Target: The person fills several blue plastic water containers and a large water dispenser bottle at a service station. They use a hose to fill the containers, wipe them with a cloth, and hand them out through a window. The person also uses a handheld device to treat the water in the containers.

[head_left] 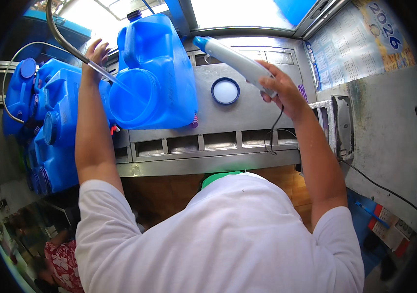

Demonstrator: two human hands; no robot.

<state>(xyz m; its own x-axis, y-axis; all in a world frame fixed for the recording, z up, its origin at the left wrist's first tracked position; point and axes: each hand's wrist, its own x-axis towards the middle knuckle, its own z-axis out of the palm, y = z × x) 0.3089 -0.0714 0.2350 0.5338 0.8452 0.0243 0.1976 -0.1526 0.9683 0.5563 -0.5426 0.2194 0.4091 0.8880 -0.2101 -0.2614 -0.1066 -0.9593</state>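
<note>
My right hand (282,87) grips a long white corded hand tool (237,61) with a blue tip, held above the steel counter and pointing to the far left. What kind of tool it is, I cannot make out. A large blue water jug (176,78) stands left of it, its wide round mouth facing me. Into that mouth runs a see-through stream or tube from a curved metal pipe (64,41). Beyond the pipe, left of the jug, my left hand (96,54) is raised with its fingers apart and nothing visible in it. A round white lid with a blue rim (225,91) lies on the counter.
Several more blue jugs (64,105) crowd the left side. The steel counter (208,110) has a row of openings along its front. A calendar (340,58) hangs on the right wall. At lower left shows a person in red floral clothing (64,263).
</note>
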